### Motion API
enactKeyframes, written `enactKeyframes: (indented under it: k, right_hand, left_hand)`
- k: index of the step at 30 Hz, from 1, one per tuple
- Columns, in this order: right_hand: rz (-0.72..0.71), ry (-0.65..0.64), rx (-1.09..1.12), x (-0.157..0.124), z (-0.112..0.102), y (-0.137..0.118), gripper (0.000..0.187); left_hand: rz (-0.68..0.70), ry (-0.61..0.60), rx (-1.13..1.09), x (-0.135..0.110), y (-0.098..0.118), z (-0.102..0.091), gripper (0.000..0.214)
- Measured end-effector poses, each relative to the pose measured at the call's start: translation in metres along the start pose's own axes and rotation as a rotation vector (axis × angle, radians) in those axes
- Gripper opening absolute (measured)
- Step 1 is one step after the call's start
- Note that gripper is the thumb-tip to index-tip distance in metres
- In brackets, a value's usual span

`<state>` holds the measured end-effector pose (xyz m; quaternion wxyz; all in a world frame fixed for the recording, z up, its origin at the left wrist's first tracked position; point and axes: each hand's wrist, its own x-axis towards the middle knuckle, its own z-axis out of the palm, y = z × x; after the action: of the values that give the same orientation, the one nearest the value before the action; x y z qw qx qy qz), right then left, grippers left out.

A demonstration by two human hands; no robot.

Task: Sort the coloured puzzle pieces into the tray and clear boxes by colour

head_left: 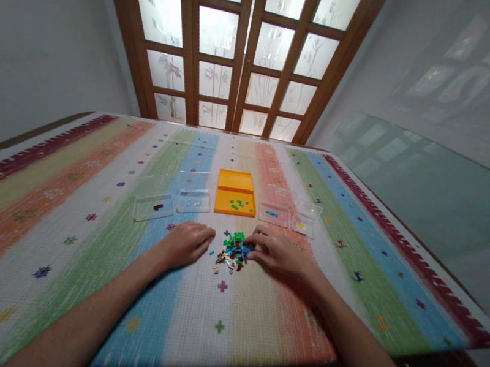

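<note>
A small heap of tiny coloured pieces [232, 251], green, blue, yellow and dark, lies on the striped table cover between my two hands. My left hand [186, 242] rests on the cover just left of the heap, palm down, fingers curled loosely together. On the other side, my right hand [275, 251] has its fingertips bent into the heap's edge, touching the pieces. Whether it pinches one is too small to see. Beyond the heap stands an open orange box [236, 193] holding a few green pieces.
Clear plastic boxes flank the orange one: two on the left [153, 207] [194, 200], two on the right [273, 213] [306, 221], each with a few small pieces. The table's front edge [216, 362] is near me. A wooden glazed door [243, 47] stands behind.
</note>
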<state>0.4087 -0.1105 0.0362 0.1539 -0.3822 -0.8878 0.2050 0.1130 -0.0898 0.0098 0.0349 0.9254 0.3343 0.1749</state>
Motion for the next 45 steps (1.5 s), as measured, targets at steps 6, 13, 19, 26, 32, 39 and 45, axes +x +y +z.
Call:
enactKeyframes:
  k: [6,13,19,26,32,39,45]
  right_hand:
    - [-0.006,0.04,-0.029,0.0,0.006,0.001,0.016]
    - [-0.002,0.061,-0.165,0.002,0.011,0.0,0.018]
    - [0.046,0.069,-0.244,0.002,0.011,0.002,0.019]
    - [0.034,0.085,-0.2,0.001,0.01,-0.002,0.024]
    - [0.061,0.181,-0.01,0.003,0.011,-0.004,0.019]
    - [0.225,0.216,0.389,0.006,0.006,0.003,0.018]
    - [0.336,0.282,0.72,0.008,-0.003,0.012,0.038]
  left_hand:
    - [0.002,0.004,-0.004,-0.001,-0.001,0.0,0.021]
    - [-0.005,-0.014,0.005,0.0,0.0,0.0,0.02]
    - [-0.004,-0.009,0.007,-0.001,-0.001,0.001,0.019]
    - [0.005,0.0,0.01,-0.001,-0.003,0.003,0.018]
    - [0.012,0.009,0.008,-0.001,-0.001,0.001,0.017]
    - [0.01,0.005,0.023,-0.001,-0.001,0.001,0.018]
    - [0.003,-0.006,0.02,-0.001,-0.001,0.001,0.018]
